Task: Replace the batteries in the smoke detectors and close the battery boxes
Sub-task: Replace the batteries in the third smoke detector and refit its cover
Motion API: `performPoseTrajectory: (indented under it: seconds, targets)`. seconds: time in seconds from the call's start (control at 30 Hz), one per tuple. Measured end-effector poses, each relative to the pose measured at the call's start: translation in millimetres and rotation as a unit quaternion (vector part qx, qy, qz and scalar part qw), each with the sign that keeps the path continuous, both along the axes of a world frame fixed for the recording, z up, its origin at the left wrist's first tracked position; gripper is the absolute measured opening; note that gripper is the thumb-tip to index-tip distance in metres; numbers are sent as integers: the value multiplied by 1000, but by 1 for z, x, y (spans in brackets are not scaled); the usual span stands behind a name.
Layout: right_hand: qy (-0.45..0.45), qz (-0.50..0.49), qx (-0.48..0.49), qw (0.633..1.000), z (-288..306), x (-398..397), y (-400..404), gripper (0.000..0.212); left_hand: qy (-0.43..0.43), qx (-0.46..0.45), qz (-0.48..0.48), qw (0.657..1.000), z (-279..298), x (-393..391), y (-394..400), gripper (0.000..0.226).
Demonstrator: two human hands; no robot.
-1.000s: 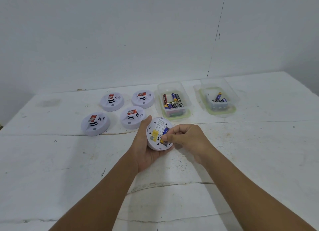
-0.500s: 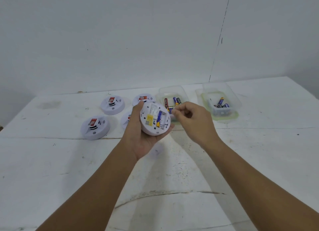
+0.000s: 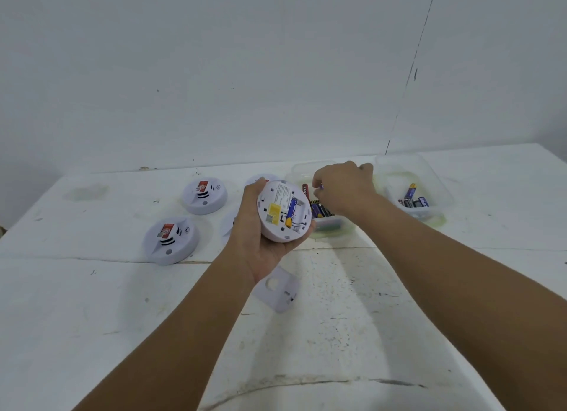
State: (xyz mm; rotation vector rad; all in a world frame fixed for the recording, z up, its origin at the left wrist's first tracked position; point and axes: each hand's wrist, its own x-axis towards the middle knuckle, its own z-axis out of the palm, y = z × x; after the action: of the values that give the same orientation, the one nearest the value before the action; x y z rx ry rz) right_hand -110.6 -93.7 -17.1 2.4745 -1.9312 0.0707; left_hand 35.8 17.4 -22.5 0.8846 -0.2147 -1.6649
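Observation:
My left hand (image 3: 260, 245) holds a round white smoke detector (image 3: 277, 206) tilted, back side up. Its battery box is uncovered, with one blue and yellow battery (image 3: 292, 215) inside and an empty slot beside it. My right hand (image 3: 343, 186) is over the near clear container (image 3: 336, 226) of batteries, fingertips pinched on a small blue battery (image 3: 321, 186), mostly hidden by the fingers. The white battery cover (image 3: 277, 291) lies flat on the table below my left hand.
Two detectors (image 3: 205, 195) (image 3: 171, 240) sit face up at the left, and two more are partly hidden behind my left hand. A second clear container (image 3: 429, 177) with a few batteries stands at the right. The white wall is right behind the table.
My left hand lifted the detector and tilted it toward me. My right hand left the detector's battery box and reached into the near container, closing its fingertips on a battery.

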Motion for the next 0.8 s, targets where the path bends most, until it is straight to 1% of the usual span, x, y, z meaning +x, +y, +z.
performPoseTrajectory:
  seconds: [0.1,0.2,0.23,0.43,0.57,0.8]
  targets:
    - [87,-7,7,996,-4,8,-13,14,3,1,-3,1000,-2,1,-4,57]
    - [123,-8,12,992,-8,11,-17,1,-10,-9,-11,1000,-2,3,-7,50]
    - [129,-8,10,992,-8,13,-17,5,-16,-12,-14,1000,-3,4,-8,47]
    - [120,-13,5,993,-11,21,-12,15,-34,-17,-20,999,-4,10,-11,40]
    - [111,1,5,994,-6,24,-14,21,-43,-22,-20,999,-4,12,-11,42]
    - [103,-10,20,994,-8,30,-15,19,-55,-19,-22,998,-2,12,-12,39]
